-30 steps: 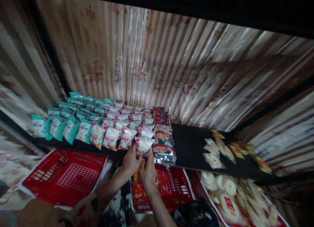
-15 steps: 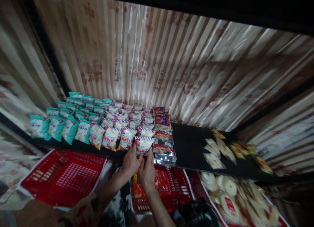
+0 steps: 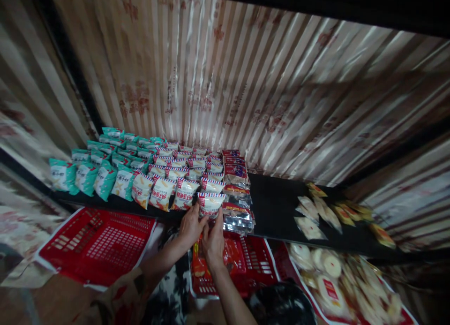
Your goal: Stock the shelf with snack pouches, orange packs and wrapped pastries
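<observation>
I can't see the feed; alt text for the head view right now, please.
The left hand and right hand hold a white snack bag at a black shelf's front edge. To its left stand more white bags, then teal bags; to its right, foil packets. Red baskets sit below.

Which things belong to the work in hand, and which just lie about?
Belongs, judging by the hands:
white snack bag, between left hand and right hand
matching white bags beside it
black shelf

Seemingly just lying about:
teal bags
red-and-silver packets
pale packets at right
red baskets below
</observation>
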